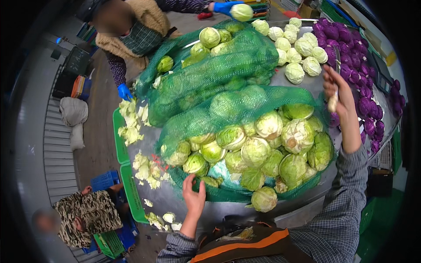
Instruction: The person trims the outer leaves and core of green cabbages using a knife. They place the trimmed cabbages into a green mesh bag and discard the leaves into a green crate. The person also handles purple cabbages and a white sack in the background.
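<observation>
My right hand (340,88) grips a knife (333,103) by its pale handle, the blade pointing away from me. It is raised over the table's right side, near the purple cabbages (345,46). With fingers apart and nothing held, my left hand (194,195) is just below a green cabbage (195,164). That cabbage lies at the near left of an opened green mesh sack (184,131), which spills many green cabbages (256,152). One cabbage (264,199) sits outside the sack at the table's near edge.
A second mesh sack of cabbages (210,75) lies behind. Trimmed pale cabbages (304,46) are grouped at the back right. Green crates (131,194) and loose leaves (144,167) line the left edge. A blue-gloved co-worker (141,39) stands across; another person (87,218) is at lower left.
</observation>
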The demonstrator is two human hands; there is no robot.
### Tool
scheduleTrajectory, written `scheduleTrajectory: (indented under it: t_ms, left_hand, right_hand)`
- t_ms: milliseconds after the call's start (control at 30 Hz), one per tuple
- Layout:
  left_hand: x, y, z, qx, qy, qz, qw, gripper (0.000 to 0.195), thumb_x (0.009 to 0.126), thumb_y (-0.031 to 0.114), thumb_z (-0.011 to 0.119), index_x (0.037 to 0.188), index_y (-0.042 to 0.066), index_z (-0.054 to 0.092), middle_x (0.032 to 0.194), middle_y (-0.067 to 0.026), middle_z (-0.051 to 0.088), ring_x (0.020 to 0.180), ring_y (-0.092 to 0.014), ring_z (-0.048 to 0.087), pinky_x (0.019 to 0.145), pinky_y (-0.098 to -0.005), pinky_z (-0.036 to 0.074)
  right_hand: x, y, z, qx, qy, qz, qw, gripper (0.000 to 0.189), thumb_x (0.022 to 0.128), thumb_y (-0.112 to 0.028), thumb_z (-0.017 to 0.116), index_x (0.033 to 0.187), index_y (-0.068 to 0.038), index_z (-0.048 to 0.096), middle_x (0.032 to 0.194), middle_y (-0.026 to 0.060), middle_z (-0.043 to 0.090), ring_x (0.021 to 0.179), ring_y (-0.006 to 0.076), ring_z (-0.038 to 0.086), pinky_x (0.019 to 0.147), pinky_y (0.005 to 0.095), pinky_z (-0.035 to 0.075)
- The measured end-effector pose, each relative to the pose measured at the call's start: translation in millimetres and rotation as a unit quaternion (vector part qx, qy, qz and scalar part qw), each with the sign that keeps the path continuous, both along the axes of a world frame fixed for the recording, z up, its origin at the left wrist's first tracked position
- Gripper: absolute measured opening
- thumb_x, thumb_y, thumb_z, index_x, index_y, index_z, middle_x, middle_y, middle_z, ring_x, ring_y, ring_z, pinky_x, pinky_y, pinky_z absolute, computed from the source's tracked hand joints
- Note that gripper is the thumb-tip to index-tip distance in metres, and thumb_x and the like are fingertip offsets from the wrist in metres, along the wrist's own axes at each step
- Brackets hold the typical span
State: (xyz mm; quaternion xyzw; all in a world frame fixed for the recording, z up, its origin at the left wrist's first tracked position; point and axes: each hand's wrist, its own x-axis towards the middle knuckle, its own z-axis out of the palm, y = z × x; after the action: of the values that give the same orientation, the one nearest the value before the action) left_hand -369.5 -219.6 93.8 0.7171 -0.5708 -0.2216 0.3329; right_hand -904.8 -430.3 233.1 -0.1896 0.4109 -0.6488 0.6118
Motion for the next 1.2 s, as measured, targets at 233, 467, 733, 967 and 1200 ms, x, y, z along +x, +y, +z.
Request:
scheduleTrajectory:
  t_ms: [233, 467, 733, 967, 1200]
  left_hand:
    - [4, -51, -34, 0.061, -0.211, 0.045, 0.975, 0.071, 0.074, 0.036, 0.087, 0.124, -0.005, 0.057, 0.124, -0.0241, 0.061, 0.113, -0.043, 0.054, 0.100, -0.0524, 0.043]
    - [14, -38, -21, 0.141, -0.212, 0.004, 0.967, 0.074, 0.066, 0.052, 0.090, 0.110, 0.000, 0.062, 0.113, -0.0209, 0.066, 0.102, -0.040, 0.060, 0.087, -0.0527, 0.049]
    - [74, -52, -23, -0.012, -0.260, -0.209, 0.943, 0.035, 0.082, 0.030, 0.079, 0.094, 0.001, 0.065, 0.089, -0.0220, 0.070, 0.081, -0.043, 0.067, 0.074, -0.0508, 0.055]
    - [24, -68, -59, -0.083, -0.433, -0.319, 0.839, 0.030, 0.083, 0.032, 0.069, 0.099, 0.008, 0.073, 0.103, -0.0069, 0.069, 0.106, -0.027, 0.063, 0.086, -0.0421, 0.050]
    - [33, -62, 2, 0.254, -0.507, -0.511, 0.646, 0.080, 0.072, 0.045, 0.080, 0.136, 0.004, 0.056, 0.130, -0.0153, 0.061, 0.130, -0.028, 0.054, 0.105, -0.0391, 0.046]
  right_hand:
    - [90, 151, 2, 0.070, 0.126, 0.089, 0.986, 0.027, 0.102, -0.019, 0.062, 0.124, -0.003, 0.058, 0.089, 0.0017, 0.061, 0.053, 0.0018, 0.044, 0.041, 0.0170, 0.036]
    - [136, 253, -43, 0.129, 0.068, 0.008, 0.989, 0.025, 0.103, -0.019, 0.063, 0.122, -0.004, 0.059, 0.087, 0.0025, 0.061, 0.052, 0.0039, 0.045, 0.042, 0.0199, 0.038]
    - [205, 323, -130, 0.144, -0.076, -0.074, 0.984, 0.013, 0.101, -0.021, 0.063, 0.106, -0.009, 0.063, 0.071, -0.0027, 0.055, 0.050, 0.0071, 0.047, 0.042, 0.0236, 0.038]
    - [248, 353, -116, 0.153, -0.131, -0.150, 0.968, 0.009, 0.099, -0.022, 0.066, 0.104, -0.014, 0.063, 0.076, -0.0011, 0.059, 0.051, 0.0084, 0.048, 0.041, 0.0232, 0.039]
    - [280, 380, -117, 0.184, -0.125, -0.144, 0.964, 0.011, 0.097, -0.022, 0.068, 0.104, -0.016, 0.061, 0.077, -0.0016, 0.058, 0.051, 0.0072, 0.046, 0.041, 0.0235, 0.037]
